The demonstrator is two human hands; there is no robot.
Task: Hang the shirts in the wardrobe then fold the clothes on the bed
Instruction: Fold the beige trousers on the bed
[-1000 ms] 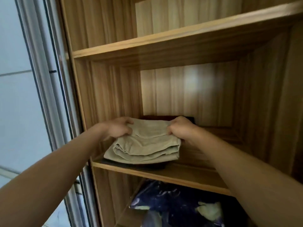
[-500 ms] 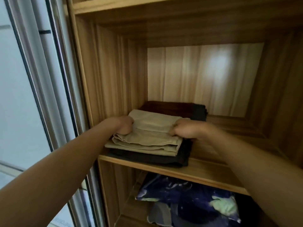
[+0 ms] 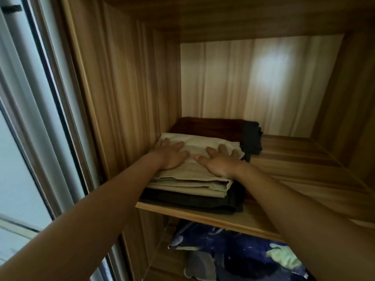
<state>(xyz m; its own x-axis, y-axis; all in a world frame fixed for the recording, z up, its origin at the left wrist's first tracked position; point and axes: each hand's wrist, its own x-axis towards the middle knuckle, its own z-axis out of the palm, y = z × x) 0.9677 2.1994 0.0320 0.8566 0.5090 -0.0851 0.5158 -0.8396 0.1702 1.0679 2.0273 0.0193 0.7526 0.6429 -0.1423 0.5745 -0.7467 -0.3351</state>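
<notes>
Your left hand and right hand lie flat, fingers spread, on the folded beige garment, pressing it onto the dark pile at the left end of the shelf, probably to settle the stack level and leave room beside it.

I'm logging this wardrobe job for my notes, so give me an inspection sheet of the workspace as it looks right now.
Surface: wooden shelf, carrying folded clothes at its left end.
Job's things: folded beige garment lies on a dark folded garment; brown folded garment behind them.
Clutter: blue patterned fabric in the compartment below.
Grippers: left hand and right hand both press flat on the beige garment, fingers straight.
Cables: nothing seen.
Surroundings: wooden wardrobe wall left of the stack; grey door frame further left.
</notes>
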